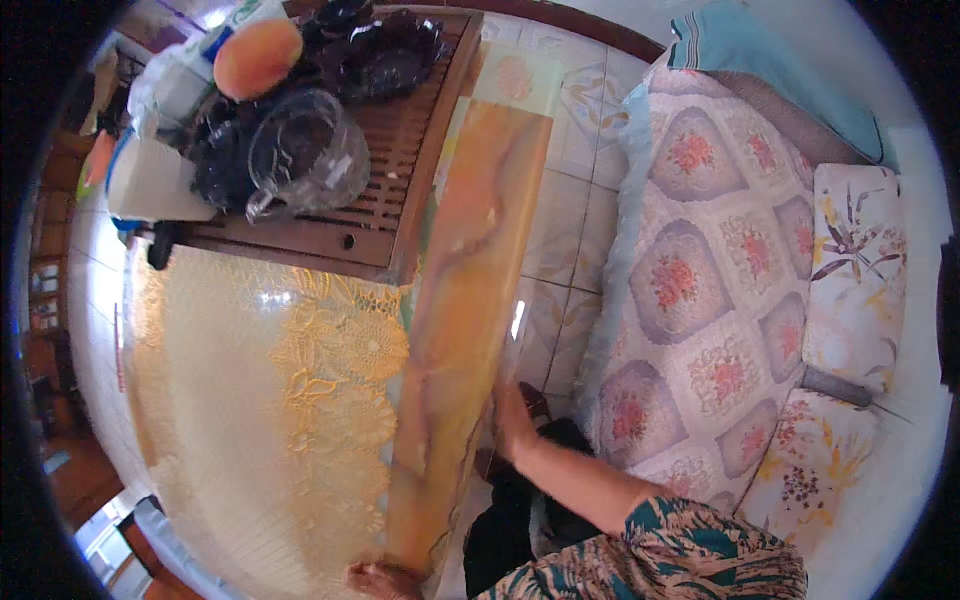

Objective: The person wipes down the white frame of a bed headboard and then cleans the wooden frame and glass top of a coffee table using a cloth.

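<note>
Ahead of me is a low table with an orange marbled border (463,290) and a pale yellow lace cloth (240,400) under a shiny surface. My right hand (512,422) lies against the table's right edge, its fingers stretched along the side and partly blurred. At the bottom of the picture, my left hand (385,578) sits at the near end of the border with its fingers curled. Whatever it grips is hidden. A brown slatted tea tray (400,190) stands at the table's far end, carrying a clear glass pitcher (310,150) and dark scalloped dishes (385,55).
A sofa with a floral quilted cover (680,280) runs along the right, with patterned cushions (855,270) and a teal cloth (770,70). Tiled floor (570,225) lies between sofa and table. An orange round object (258,58) and white packages (155,180) crowd the tray's left side.
</note>
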Demonstrator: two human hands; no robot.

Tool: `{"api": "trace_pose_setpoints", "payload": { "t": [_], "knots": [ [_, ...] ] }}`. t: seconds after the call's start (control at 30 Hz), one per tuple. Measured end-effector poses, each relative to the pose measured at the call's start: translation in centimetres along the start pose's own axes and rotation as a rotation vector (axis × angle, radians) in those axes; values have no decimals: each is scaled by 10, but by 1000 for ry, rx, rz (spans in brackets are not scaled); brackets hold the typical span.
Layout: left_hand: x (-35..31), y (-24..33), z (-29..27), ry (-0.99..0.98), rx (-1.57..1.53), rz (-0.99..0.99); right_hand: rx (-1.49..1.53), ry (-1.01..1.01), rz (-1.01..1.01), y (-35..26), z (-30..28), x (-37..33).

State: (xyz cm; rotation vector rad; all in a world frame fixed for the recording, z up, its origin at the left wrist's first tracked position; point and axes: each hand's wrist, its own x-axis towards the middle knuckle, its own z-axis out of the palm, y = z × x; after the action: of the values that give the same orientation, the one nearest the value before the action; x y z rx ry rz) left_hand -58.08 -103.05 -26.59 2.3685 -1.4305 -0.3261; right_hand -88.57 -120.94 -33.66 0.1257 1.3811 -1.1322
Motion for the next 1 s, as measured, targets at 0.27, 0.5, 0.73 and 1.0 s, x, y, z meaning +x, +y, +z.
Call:
{"api": "trace_pose_setpoints", "payload": {
  "t": [0.27, 0.5, 0.73, 1.0],
  "knots": [
    [120, 323, 101, -347, -387, 910, -43, -52, 89, -99, 27, -1],
    [207, 491, 207, -310, -268, 1052, 33, 93, -378, -206, 23, 133],
    [205, 500, 197, -254, -102, 909, 113, 75, -314, -326, 11, 159],
    [207, 489, 198, -325, -13, 845, -1097, 390, -1103, -303, 39, 64]
  ]
}}
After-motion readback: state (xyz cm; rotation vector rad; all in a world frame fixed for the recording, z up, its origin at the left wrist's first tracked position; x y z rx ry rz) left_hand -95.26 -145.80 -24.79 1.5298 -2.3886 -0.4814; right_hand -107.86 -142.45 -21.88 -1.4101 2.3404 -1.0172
